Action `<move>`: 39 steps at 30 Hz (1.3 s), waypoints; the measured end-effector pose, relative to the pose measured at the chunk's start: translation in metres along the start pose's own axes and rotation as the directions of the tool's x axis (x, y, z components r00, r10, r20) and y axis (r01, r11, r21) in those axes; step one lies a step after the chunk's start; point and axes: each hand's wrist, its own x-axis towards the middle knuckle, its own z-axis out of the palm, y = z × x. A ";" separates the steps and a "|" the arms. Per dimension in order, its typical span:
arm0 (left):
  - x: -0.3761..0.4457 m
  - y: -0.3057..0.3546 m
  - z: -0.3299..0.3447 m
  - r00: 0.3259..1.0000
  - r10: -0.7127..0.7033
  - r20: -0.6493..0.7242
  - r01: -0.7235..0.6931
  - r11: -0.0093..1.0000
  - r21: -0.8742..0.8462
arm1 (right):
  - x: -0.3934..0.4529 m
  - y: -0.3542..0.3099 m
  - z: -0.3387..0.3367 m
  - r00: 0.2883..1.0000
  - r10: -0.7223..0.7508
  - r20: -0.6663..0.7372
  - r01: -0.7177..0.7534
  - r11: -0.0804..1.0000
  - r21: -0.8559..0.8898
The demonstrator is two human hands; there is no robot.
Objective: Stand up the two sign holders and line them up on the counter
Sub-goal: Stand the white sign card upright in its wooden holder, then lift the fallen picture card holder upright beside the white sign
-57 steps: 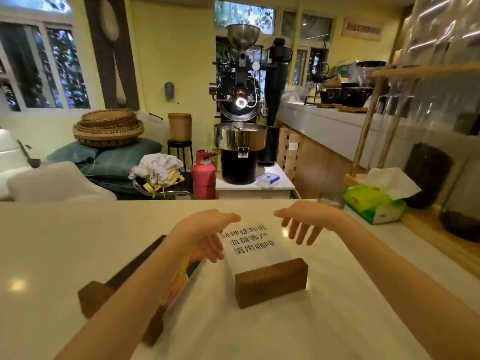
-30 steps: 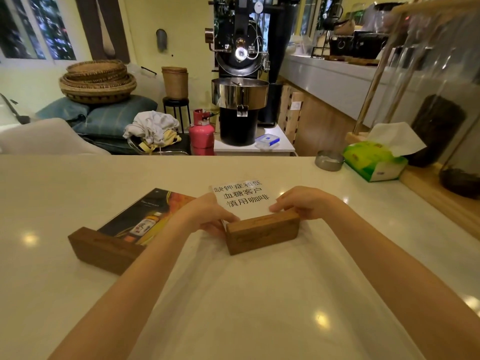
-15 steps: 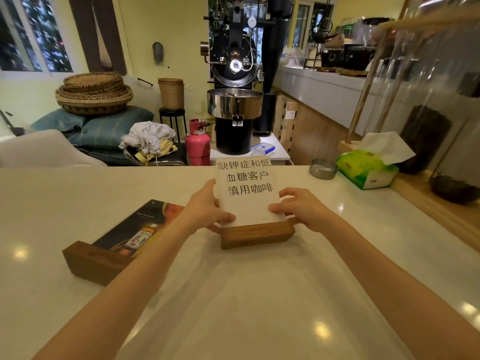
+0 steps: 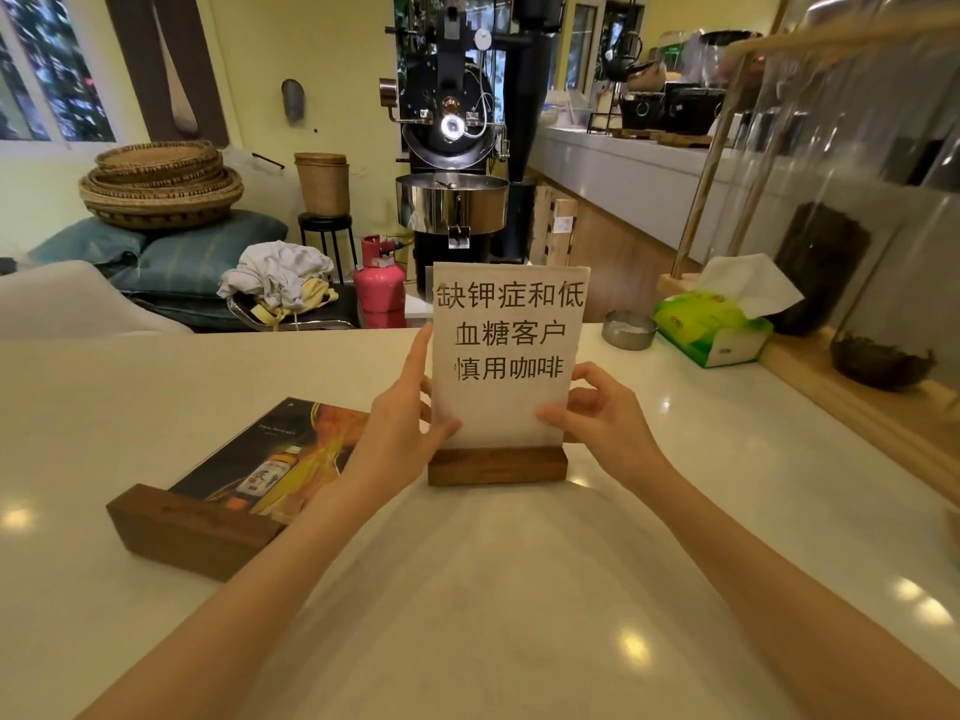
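A white sign holder (image 4: 506, 350) with black printed characters stands upright on its wooden base in the middle of the pale counter (image 4: 519, 589). My left hand (image 4: 402, 428) grips its left edge and my right hand (image 4: 597, 420) grips its right edge, thumbs on the front face. A second sign holder (image 4: 260, 459) with a dark bottle picture lies flat on its back to the left, its wooden base toward me. My left forearm passes over its right corner.
A small metal dish (image 4: 628, 330) and a green tissue box (image 4: 714, 324) sit at the counter's far right. A wooden shelf edge (image 4: 857, 397) with glass jars runs along the right side. Beyond the counter stand a coffee roaster (image 4: 452, 148) and a pink gas cylinder (image 4: 379, 283).
Both hands reached to the white sign holder lying flat, took its sides, and tipped it up until it stands upright. The dark sign holder has stayed flat.
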 end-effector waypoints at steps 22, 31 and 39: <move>-0.019 0.011 -0.007 0.996 -0.043 0.077 0.042 0.999 0.011 | -0.024 -0.007 0.014 0.951 0.010 -0.308 -0.091 0.964 -0.249; -0.016 -0.002 -0.105 0.880 -0.323 0.349 0.320 0.945 0.069 | -0.039 -0.043 0.075 0.955 0.293 0.037 -0.291 0.955 -0.049; -0.025 -0.052 -0.161 0.829 -0.472 0.301 0.459 0.881 0.118 | -0.024 -0.046 0.151 0.748 0.575 0.332 -0.636 0.764 0.109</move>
